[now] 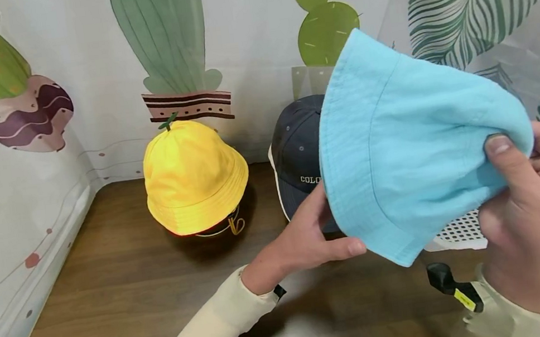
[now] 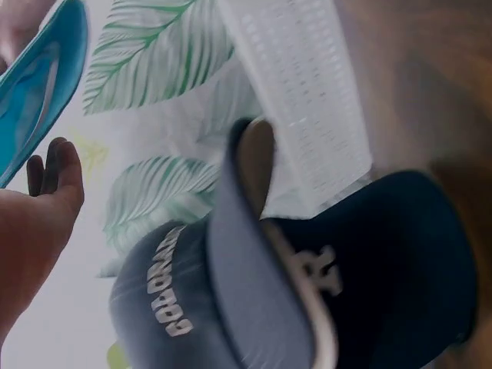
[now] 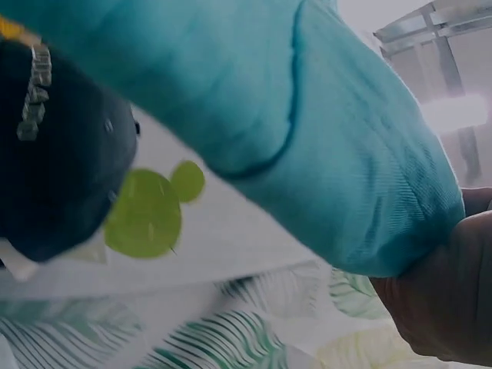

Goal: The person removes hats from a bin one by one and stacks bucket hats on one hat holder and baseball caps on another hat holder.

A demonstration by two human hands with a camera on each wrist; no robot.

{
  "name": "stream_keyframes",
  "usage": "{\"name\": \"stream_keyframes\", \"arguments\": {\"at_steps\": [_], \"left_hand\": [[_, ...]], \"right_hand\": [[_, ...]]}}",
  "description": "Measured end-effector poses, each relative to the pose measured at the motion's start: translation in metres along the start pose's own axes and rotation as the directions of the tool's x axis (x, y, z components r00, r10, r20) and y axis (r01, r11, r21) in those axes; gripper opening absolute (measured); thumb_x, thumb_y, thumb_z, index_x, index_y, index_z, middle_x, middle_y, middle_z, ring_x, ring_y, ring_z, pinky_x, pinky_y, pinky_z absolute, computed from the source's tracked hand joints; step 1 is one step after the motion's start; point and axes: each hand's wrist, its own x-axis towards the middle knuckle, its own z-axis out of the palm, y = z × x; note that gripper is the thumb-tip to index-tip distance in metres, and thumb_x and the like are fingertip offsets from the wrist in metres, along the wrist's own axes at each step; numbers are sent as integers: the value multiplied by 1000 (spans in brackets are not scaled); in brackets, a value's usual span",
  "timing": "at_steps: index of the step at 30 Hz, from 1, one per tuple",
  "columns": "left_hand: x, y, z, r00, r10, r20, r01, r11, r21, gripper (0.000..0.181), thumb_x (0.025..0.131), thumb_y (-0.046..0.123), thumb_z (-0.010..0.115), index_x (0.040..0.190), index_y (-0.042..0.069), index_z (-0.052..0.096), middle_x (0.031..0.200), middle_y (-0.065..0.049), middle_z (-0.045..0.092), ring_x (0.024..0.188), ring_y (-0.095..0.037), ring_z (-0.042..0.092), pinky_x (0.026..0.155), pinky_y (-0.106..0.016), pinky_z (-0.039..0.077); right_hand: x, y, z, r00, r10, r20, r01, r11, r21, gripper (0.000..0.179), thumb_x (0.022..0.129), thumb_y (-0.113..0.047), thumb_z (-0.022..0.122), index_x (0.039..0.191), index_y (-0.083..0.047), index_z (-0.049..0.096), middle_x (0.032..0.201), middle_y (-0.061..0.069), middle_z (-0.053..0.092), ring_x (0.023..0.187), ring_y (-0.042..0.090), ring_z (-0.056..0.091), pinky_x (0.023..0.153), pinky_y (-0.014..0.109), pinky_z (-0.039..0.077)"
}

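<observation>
A light blue bucket hat [image 1: 414, 145] hangs on its side above the table, its brim toward the left. My right hand [image 1: 539, 203] grips it by the crown, thumb pressed on the near side and fingers behind. Next to the lower brim is my left hand [image 1: 299, 243], thumb stretched out and the other fingers partly hidden behind the hat. In the left wrist view the fingers of this left hand [image 2: 38, 238] stand extended just off the brim, holding nothing. Behind the hat, a dark baseball cap [image 1: 293, 154] with pale lettering is partly covered.
A yellow bucket hat [image 1: 194, 172] with a green sprout on top sits at the left of the wooden table [image 1: 129, 298], over something dark with a cord. Another dark cap [image 2: 407, 254] and a white perforated basket [image 2: 315, 115] are to the right. A patterned cloth [image 1: 86, 73] hangs behind.
</observation>
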Motion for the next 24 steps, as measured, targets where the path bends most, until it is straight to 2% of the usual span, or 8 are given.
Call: {"name": "stream_keyframes", "arguments": {"at_steps": [2, 7, 11, 15, 19, 24], "left_hand": [[-2, 8, -5, 999, 35, -28, -34, 999, 35, 109, 90, 69, 70, 163, 2, 25, 151, -22, 44, 130, -24, 55, 114, -45, 48], [-4, 25, -15, 989, 119, -92, -110, 989, 98, 103, 93, 65, 69, 159, -4, 29, 145, -25, 50, 128, -30, 56, 114, -48, 47], [-5, 34, -17, 975, 133, -178, -103, 980, 168, 90, 96, 59, 69, 155, -1, 36, 139, -20, 54, 124, -30, 58, 112, -45, 48], [-7, 41, -16, 959, 138, -247, -83, 972, 222, 67, 98, 35, 71, 148, 0, 43, 131, -16, 59, 119, -27, 62, 106, -43, 52], [-8, 47, -15, 945, 139, -297, -74, 973, 220, 49, 93, 9, 71, 135, -2, 48, 119, -16, 65, 106, -26, 69, 94, -42, 60], [-9, 52, -16, 931, 160, -329, -83, 968, 237, 40, 92, 2, 71, 126, -3, 50, 109, -16, 68, 96, -24, 72, 83, -41, 63]], "right_hand": [[-1, 4, 2, 999, 21, 40, -21, 1000, 3, 18, 85, 32, 59, 103, 34, 59, 89, 31, 65, 77, 36, 63, 72, 39, 62], [-2, 16, 5, 992, 85, 92, -89, 995, 42, 16, 87, 31, 58, 103, 33, 59, 87, 29, 65, 74, 34, 62, 67, 38, 62], [-3, 23, 6, 987, 127, 98, -133, 990, 53, 18, 88, 30, 60, 105, 32, 60, 90, 29, 66, 77, 34, 63, 69, 37, 63], [-5, 27, 7, 982, 153, 107, -159, 986, 56, 20, 88, 28, 62, 108, 32, 60, 93, 29, 66, 82, 35, 63, 74, 37, 63], [-7, 31, 9, 979, 162, 123, -167, 985, 32, 22, 88, 25, 68, 107, 31, 60, 94, 29, 66, 83, 34, 63, 77, 37, 63], [-8, 35, 10, 971, 171, 166, -174, 985, 4, 20, 89, 25, 66, 108, 29, 61, 94, 27, 68, 82, 31, 66, 76, 34, 63]]}}
